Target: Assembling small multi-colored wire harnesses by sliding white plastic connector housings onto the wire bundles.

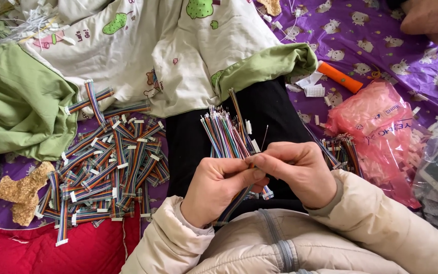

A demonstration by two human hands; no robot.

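From the head camera we look down at two hands close together over a dark lap. Our left hand (216,185) is curled tight around a thick bunch of rainbow wires (225,133). The wires stick up out of the fist like a fan, and a bit of the bunch hangs out below the hand too. Our right hand (300,170) touches the left one. Its thumb and first finger are pinched together on something very small at the top of the bunch. It is too small for us to tell what it is. A thin single wire (264,137) pokes up just above that pinch.

To the left, on the purple sheet (361,48), lies a big pile of finished wire strips (110,167) with little white ends. A green and white blanket (143,56) lies above the pile. To the right we see a smaller bunch of wires (341,149) beside our right wrist, a pink plastic bag (381,127) of small white pieces, and an orange tool (339,77). Another person's hand (434,20) shows in the top right corner, well apart from ours.
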